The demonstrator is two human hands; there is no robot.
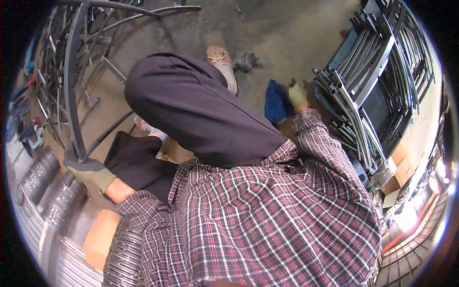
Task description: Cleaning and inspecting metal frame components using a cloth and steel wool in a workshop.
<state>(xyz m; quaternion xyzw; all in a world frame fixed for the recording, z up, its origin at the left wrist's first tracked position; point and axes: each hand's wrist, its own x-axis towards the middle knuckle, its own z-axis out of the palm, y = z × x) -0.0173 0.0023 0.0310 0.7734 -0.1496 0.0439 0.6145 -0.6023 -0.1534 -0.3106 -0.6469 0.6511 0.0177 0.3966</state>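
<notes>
In the head view, a curved metal bar [70, 71] toward ten o'clock is clasped at its lower end by the gloved left hand [90, 173], near nine. At two, the gloved right hand [298, 95] is seen beside blue cloth [276, 103]; its grip cannot be told.
</notes>
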